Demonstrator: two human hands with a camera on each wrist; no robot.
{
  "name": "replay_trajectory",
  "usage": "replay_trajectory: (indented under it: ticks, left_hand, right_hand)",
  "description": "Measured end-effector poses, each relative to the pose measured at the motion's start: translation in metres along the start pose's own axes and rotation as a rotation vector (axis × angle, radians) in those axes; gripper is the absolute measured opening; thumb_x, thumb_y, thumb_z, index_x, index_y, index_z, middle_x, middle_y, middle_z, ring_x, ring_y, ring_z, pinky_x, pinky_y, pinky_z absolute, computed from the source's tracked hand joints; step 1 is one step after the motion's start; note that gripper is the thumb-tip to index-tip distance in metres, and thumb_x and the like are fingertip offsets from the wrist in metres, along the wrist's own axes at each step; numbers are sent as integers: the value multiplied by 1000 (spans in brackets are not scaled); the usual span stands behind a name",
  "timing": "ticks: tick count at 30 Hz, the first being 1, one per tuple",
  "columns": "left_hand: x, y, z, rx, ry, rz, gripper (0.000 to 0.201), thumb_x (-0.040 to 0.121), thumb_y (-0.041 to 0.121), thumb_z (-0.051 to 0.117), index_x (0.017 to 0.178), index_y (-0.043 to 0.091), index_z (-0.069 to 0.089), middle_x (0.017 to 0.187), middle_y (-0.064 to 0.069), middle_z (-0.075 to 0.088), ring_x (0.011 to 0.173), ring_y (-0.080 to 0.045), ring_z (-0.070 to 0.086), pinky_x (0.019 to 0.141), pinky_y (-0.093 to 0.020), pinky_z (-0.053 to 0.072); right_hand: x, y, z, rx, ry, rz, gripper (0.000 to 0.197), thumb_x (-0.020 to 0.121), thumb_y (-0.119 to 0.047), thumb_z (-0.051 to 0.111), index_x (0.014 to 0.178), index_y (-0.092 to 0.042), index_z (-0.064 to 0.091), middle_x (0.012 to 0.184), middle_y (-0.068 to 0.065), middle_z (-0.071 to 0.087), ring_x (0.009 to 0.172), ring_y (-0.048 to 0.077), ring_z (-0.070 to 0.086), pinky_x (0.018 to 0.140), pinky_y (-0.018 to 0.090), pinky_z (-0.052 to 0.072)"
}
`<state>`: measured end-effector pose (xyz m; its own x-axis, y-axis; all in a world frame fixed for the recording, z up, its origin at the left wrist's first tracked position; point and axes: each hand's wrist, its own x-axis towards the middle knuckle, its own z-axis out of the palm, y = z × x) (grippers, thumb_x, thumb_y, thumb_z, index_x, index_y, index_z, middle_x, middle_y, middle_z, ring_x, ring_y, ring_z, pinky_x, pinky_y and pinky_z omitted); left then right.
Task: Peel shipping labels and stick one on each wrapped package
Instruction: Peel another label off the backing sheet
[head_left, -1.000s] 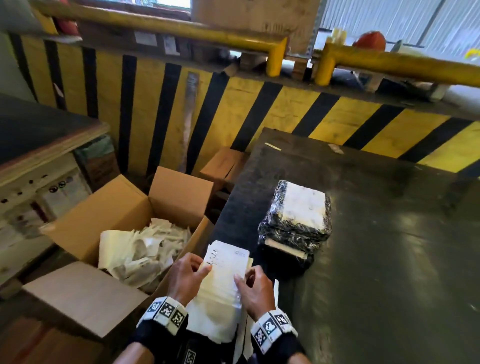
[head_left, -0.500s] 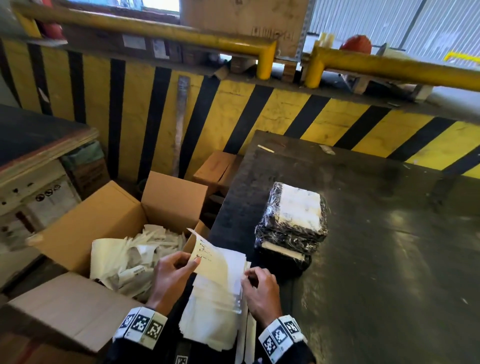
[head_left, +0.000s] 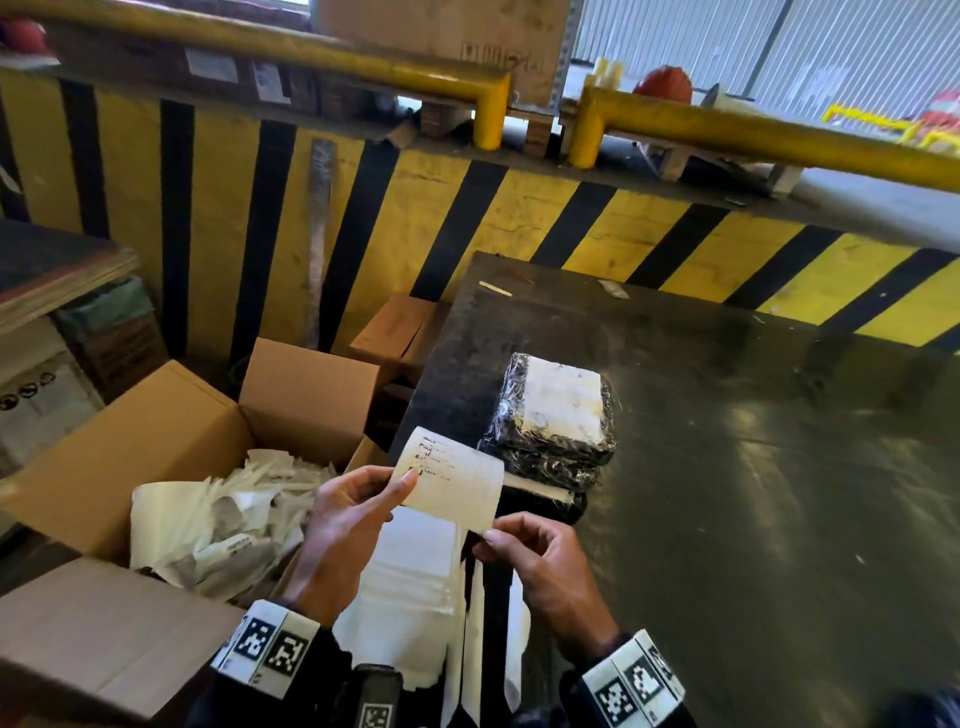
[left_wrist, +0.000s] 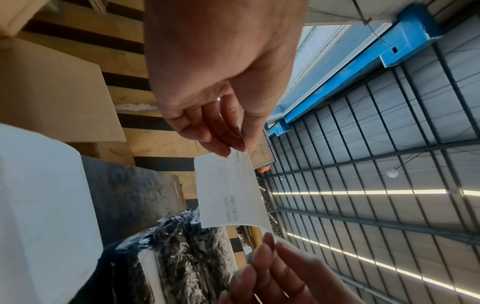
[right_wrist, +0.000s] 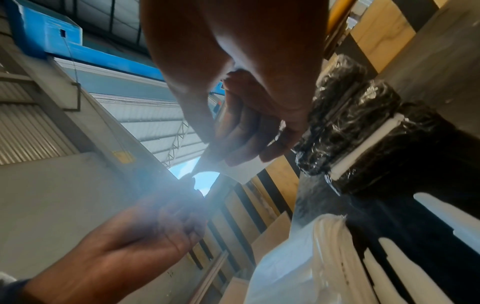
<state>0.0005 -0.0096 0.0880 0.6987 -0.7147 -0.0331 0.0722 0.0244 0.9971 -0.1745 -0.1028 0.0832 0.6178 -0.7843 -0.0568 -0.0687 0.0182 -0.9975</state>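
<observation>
Shipping label (head_left: 451, 487), a white slip with faint print, held in the air between both hands above the near edge of the dark table (head_left: 727, 493). Left hand (head_left: 345, 525) pinches its left edge between thumb and fingers; right hand (head_left: 540, 564) pinches its lower right corner. Wrapped packages (head_left: 553, 434), stacked in black film, lie on the table at 1 o'clock from the label. Open cardboard box (head_left: 171, 452) of crumpled paper at 9 o'clock
</observation>
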Motion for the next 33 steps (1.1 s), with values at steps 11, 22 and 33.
replay_trajectory:
  ticks: [11,22,33]
  left_hand:
    - [-2,-3,3,-29,-34,-26,14,82,24,70,90,12,75,76,1,74,66,-4,62,61,-20,46]
    - [-30,8,14,300,-222,270,16,81,37,67,90,24,71,86,7,71,85,-10,66,69,-19,51]
    - [-19,-5,7,156,-120,145,17,93,17,56,84,7,67,77,-12,67,67,-6,61,59,-17,50]
  right_hand:
    - [-13,-15,-8,60,-54,-23,5,84,-2,66,83,-2,71,81,15,74,78,21,69,79,26,53]
    - [-10,-20,7,14,-88,-78,12,89,-7,61,86,1,69,76,7,72,72,11,66,70,18,49]
    - [-16,-19,-17,-43,-135,-31,12,85,-9,65,81,1,66,72,5,70,70,12,64,71,20,50]
